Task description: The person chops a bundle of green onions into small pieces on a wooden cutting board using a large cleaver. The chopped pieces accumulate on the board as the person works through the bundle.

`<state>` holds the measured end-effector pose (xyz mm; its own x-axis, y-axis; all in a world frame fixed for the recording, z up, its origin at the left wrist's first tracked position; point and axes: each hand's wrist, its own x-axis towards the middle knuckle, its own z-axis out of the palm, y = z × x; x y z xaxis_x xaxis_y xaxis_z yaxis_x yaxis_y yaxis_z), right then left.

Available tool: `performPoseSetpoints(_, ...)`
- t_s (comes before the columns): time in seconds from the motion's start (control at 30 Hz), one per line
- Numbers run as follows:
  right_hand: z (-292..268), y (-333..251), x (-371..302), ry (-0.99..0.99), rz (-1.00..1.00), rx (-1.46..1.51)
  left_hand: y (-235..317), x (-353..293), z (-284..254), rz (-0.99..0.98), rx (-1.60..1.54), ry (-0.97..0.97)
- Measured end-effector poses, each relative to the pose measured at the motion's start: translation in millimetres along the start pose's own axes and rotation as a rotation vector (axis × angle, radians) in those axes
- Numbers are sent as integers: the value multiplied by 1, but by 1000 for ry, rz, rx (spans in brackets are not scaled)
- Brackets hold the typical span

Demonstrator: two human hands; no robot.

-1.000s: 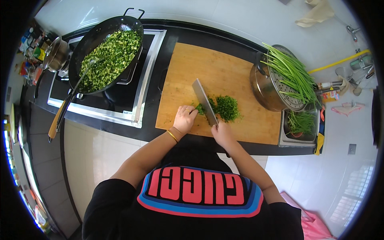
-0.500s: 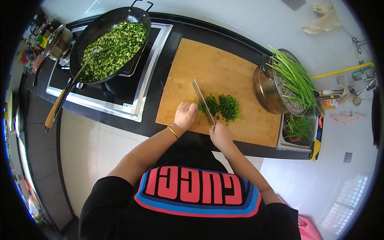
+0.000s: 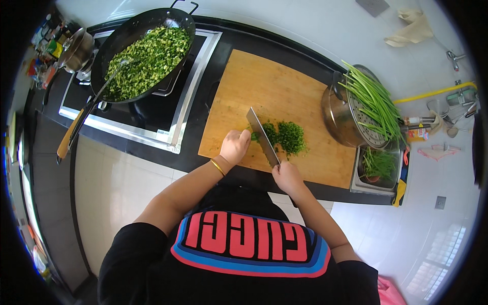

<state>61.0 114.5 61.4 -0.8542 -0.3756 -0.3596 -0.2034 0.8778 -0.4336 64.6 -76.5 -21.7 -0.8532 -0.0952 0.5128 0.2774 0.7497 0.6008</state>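
My cleaver (image 3: 263, 136) — smooth metal blade; cutting board (image 3: 284, 96) matt wood w/ grain; pot (image 3: 339, 117) shiny steel; countertop (image 3: 203, 66) glossy black.

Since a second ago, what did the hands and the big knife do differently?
Very little changed. The right hand keeps its grip on the cleaver, blade on the chopped greens; its tilt shifts only slightly as it chops. The left hand stays curled at the pile's left side. The cutting board, the wok and the long green stalks stayed put.
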Motion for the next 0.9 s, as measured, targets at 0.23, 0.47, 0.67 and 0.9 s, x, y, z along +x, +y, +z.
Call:
performPoseSetpoints(0.23,21,-3,33,183,-36,127,-2,2,2,-21,-10,11)
performPoseSetpoints(0.47,-2,-9,4,37,-27,68,0,0,1,-65,-17,21)
performPoseSetpoints(0.67,19,-22,17,99,12,18,3,1,1,-51,43,15)
performPoseSetpoints(0.9,6,-13,16,131,-64,181,-3,-7,2,-173,-57,25)
